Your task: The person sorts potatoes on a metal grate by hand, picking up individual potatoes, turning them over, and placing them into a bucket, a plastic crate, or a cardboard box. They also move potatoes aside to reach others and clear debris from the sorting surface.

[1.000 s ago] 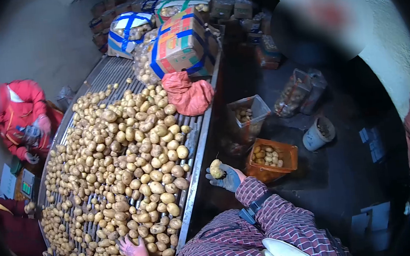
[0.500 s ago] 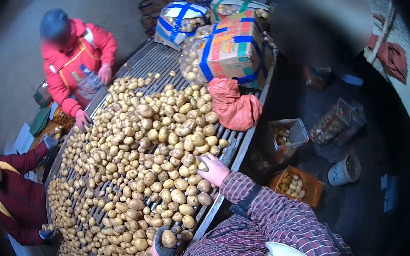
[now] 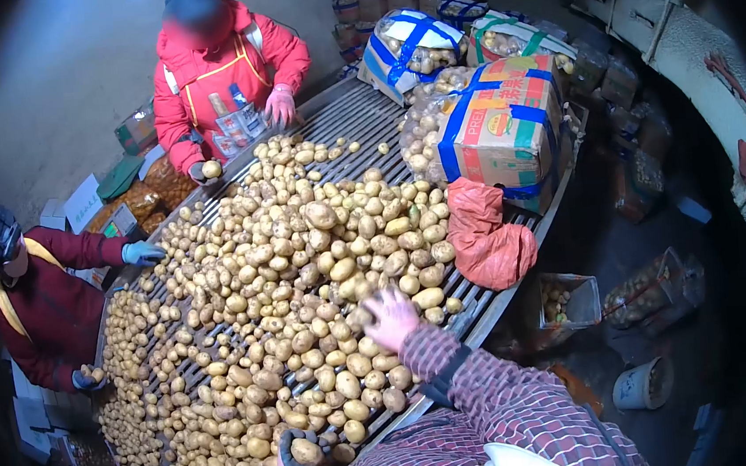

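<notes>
A big heap of potatoes covers the slatted metal sorting table in front of me. Low in the view, my left hand, in a pink and grey glove, is closed around one potato close to the near edge. My right hand, also gloved in pink, is over the right side of the heap. Its fingers are curled at a blurred potato and appear to grip it; motion smears the fingertips.
Across the table stand a co-worker in a red jacket and another in maroon, their hands at its far edge. A taped box of potatoes and a red sack lie on the right. A white bucket stands on the floor.
The view has shifted, moving the scene rightward. My right hand has moved farther over the heap; my left still holds its potato. The co-worker in red now holds up a potato.
</notes>
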Demonstrator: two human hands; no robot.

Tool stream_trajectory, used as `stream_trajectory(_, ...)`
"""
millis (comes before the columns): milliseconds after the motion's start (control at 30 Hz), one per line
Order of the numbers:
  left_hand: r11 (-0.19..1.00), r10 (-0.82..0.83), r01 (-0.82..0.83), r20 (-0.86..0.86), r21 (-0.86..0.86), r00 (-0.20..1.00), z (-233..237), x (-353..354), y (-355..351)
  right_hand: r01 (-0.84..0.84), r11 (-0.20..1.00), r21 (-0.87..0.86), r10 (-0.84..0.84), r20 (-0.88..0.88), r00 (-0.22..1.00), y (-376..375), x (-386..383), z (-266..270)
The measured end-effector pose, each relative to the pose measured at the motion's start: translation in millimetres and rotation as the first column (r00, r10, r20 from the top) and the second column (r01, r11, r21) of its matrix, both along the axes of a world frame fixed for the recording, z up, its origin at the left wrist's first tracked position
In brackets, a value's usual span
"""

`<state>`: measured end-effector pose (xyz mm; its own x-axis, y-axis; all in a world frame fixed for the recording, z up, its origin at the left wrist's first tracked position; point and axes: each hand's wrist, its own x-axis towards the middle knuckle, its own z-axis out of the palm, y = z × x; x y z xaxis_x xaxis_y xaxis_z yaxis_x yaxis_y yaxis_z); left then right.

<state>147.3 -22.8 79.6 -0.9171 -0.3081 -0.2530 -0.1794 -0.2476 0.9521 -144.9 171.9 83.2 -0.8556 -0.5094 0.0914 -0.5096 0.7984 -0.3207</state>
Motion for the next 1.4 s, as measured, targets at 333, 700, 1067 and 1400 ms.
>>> stream_trajectory(333,0.977,0.068,-0.084,0.088,0.195,0.994,13.8,-52.2,3.3,-0.104,0.988,-0.115,0.107,0.019,0.994,-18.2,-52.5,-2.9)
stream_trajectory(700,0.773,-0.019,0.078,-0.1,0.629,0.995,17.4,-71.8,15.9,-0.23,0.908,-0.349,0.403,0.586,0.703,-38.2,-30.6,49.1)
stream_trajectory(1067,0.387,0.083,-0.029,-0.003,0.922,0.997,-6.4,-47.8,8.2,0.123,0.969,0.212,-0.13,0.016,0.991,15.2,-117.0,-7.4)
stream_trajectory(1400,0.435,-0.184,0.111,0.032,-0.894,0.982,23.1,-42.6,12.5,-0.177,0.853,-0.491,0.451,0.522,0.724,-0.7,5.4,64.8)
